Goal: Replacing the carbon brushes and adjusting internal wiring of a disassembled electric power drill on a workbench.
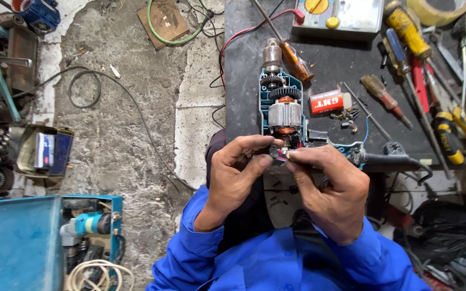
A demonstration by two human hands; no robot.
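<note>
Left hand (237, 172) and right hand (331, 186): fingertips pinching small part at opened drill (282, 110) rear; blue case (17, 242), 8 o'clock, holds another drill (84, 225).

A dark table (244, 64) carried an opened teal drill (280, 110) at its near edge, with an orange-handled screwdriver (296, 60) beside the chuck and a small red and white box (330, 102) just to the right. Further right lay more screwdrivers (386, 99), yellow-handled pliers (451, 137), a roll of tape (438, 11) and a grey meter (341, 16). The cracked concrete floor (114, 134) beside it bore loose cables (84, 89) and a blue tool case (17, 242).
</note>
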